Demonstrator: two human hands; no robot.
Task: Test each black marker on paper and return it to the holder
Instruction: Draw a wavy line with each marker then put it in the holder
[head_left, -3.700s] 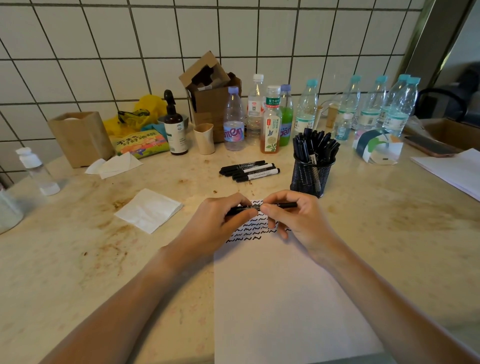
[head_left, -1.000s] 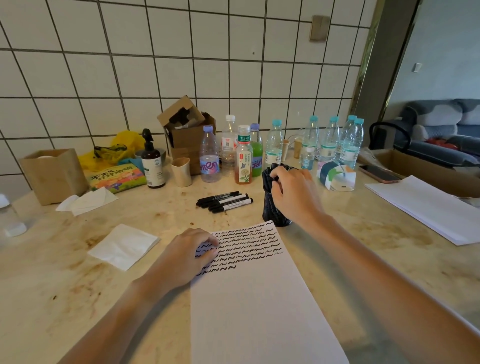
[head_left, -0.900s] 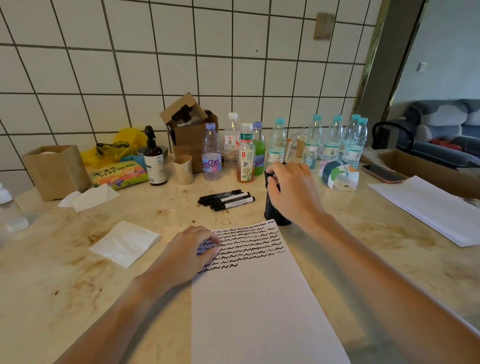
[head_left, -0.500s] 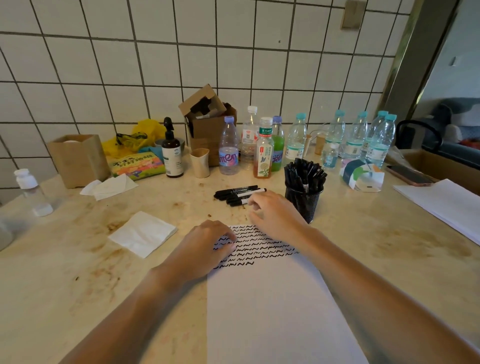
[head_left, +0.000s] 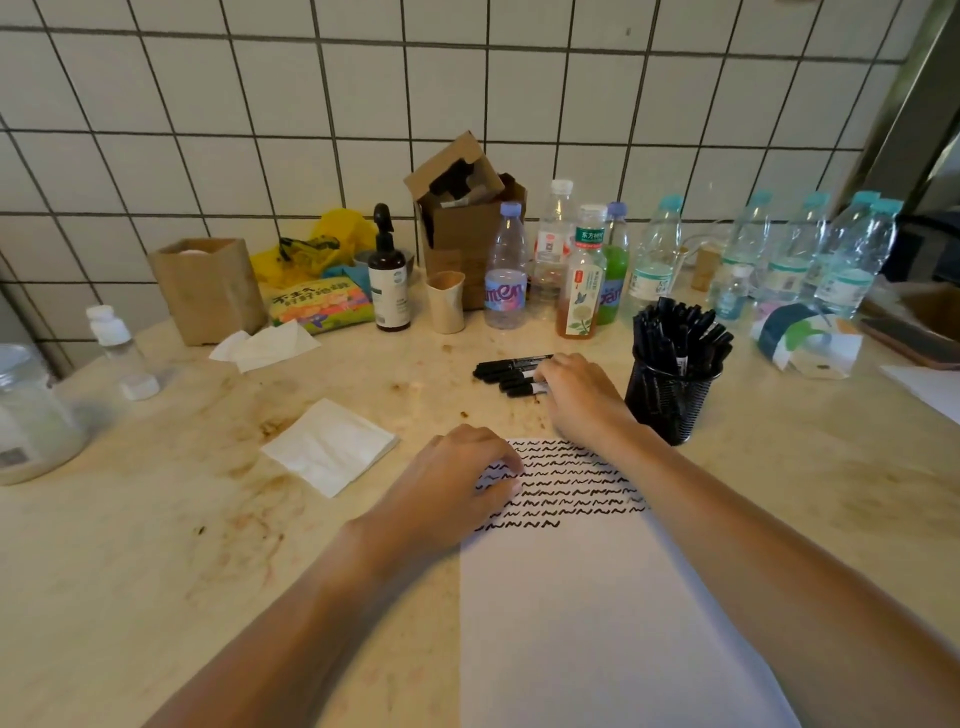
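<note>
Beside holder (head_left: 670, 400) | right hand (head_left: 579, 397) grip grasping loose marker (head_left: 522, 388) | left hand (head_left: 457, 480) released, on paper edge (head_left: 597, 623)

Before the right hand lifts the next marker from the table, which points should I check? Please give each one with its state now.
1. Right hand on the loose markers: ok.
2. One marker firmly gripped: cannot tell.
3. Left hand holds the paper down: ok.
4. Free space below the squiggles: ok.
5. Holder upright, within reach: ok.
6. Cap on the marker: cannot tell.
</note>
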